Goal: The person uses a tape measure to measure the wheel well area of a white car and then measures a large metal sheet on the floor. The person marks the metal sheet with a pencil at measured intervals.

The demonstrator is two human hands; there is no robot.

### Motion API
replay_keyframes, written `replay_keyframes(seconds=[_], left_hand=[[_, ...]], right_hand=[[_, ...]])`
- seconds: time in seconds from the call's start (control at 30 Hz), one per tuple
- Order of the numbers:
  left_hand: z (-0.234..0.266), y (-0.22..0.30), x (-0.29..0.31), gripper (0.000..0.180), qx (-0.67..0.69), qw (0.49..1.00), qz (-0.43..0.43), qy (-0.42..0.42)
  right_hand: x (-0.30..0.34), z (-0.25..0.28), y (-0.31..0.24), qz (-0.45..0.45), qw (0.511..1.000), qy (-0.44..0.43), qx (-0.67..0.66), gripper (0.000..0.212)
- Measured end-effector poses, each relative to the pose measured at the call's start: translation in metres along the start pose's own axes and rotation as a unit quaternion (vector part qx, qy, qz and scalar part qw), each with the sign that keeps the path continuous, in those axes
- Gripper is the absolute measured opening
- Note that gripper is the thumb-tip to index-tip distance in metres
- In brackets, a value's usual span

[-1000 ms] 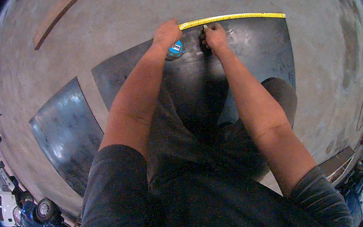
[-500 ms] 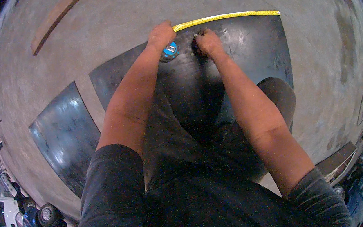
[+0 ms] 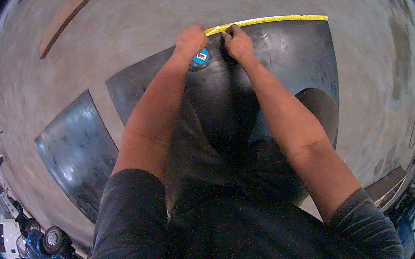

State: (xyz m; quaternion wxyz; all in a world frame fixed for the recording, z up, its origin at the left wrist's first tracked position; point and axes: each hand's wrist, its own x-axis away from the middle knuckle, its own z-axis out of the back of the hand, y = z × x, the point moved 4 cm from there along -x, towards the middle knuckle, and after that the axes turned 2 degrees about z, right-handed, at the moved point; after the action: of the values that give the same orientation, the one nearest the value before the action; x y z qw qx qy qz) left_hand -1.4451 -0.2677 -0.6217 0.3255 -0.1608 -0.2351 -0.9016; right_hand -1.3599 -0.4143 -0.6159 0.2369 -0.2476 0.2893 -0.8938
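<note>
A dark, flat metal-looking sheet [image 3: 291, 52] lies on the floor under my hands. Along its far edge runs the yellow blade of a tape measure [image 3: 266, 20], out to the far right corner. My left hand [image 3: 190, 41] is closed on the blade near its left end. Just below those fingers rests the round blue and black tape case [image 3: 201, 58]. To the right of it, my right hand [image 3: 239, 43] is pinched closed at the sheet's far edge, close beside the blade. A small pale tip shows at its fingers; what it belongs to is too small to name.
A smaller dark sheet [image 3: 77, 145] lies to the left on the concrete floor [image 3: 151, 12]. A long brown bar [image 3: 67, 20] is at the far left. My knee [image 3: 319, 110] is over the large sheet's right part. Vehicles [image 3: 52, 257] stand at the lower left.
My right hand has moved away from me, from over the sheet up to its far edge by the tape blade. My left hand stays on the tape.
</note>
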Motion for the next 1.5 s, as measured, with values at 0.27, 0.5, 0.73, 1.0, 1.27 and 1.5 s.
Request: replay_keyframes(seconds=[0.27, 0.5, 0.73, 1.0, 1.27, 1.5], left_hand=[[0.007, 0.005, 0.003, 0.028, 0.027, 0.999, 0.034, -0.024], [0.008, 0.006, 0.006, 0.029, 0.029, 0.999, 0.024, -0.025], [0.003, 0.002, 0.002, 0.03, 0.021, 1.0, 0.008, -0.014], [-0.009, 0.0, -0.002, 0.035, 0.061, 0.998, -0.012, 0.023], [0.005, 0.005, 0.008, 0.029, 0.006, 1.0, 0.005, 0.006], [0.006, 0.005, 0.007, 0.026, 0.018, 1.0, 0.009, 0.012]], right_hand=[[0.001, 0.0, 0.0, 0.01, 1.0, 0.005, 0.025, 0.035], [0.002, 0.002, -0.003, 0.002, 0.999, -0.017, 0.027, 0.035], [0.001, 0.002, -0.004, -0.003, 0.999, -0.005, 0.039, 0.034], [-0.004, 0.008, 0.023, -0.037, 0.994, 0.028, -0.102, 0.045], [-0.002, 0.001, 0.018, -0.009, 0.995, 0.071, -0.067, 0.037], [0.001, 0.003, 0.018, 0.003, 0.997, 0.062, -0.056, 0.037]])
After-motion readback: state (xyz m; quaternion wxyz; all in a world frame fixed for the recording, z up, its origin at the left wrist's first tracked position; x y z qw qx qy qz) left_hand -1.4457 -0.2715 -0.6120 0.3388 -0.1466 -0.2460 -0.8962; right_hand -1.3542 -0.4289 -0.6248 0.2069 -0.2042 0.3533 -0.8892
